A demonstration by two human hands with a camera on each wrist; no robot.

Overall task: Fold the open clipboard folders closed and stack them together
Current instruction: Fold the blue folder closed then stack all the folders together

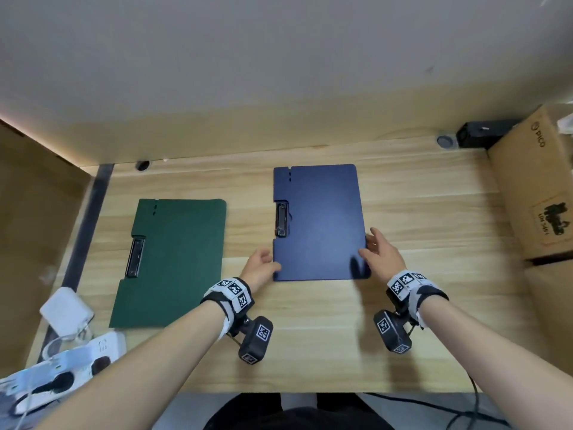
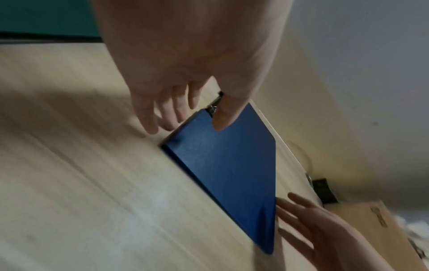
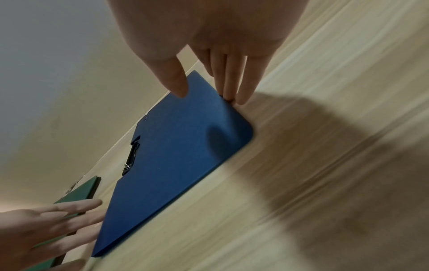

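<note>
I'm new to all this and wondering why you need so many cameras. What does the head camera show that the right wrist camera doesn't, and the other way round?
Only the head view shows the whole green folder with its clip, the cardboard box at the right, the white power strip at the left, and both wrist bands.

Only the right wrist view shows close up how the right hand meets the blue folder: thumb over the cover, fingertips at its edge.

Both show the blue folder closed on the wooden table, with the left hand at its other side.
</note>
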